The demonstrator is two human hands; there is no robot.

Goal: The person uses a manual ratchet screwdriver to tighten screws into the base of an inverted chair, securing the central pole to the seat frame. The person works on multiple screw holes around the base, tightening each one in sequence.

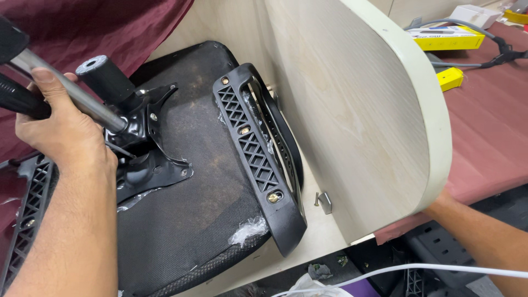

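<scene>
head view: our left hand is wrapped round the smooth steel gas-lift column at ten o'clock, over the upturned chair seat. we judge it heavy, stiff, slippery. right hand hidden behind the panel; grip unknowable.

yellow boxes, grey cables, maroon cloth

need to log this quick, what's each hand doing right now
Left hand: closed around the metal gas-lift cylinder of the upturned chair seat.
Right hand: hidden behind the wooden panel; cannot tell.
</scene>
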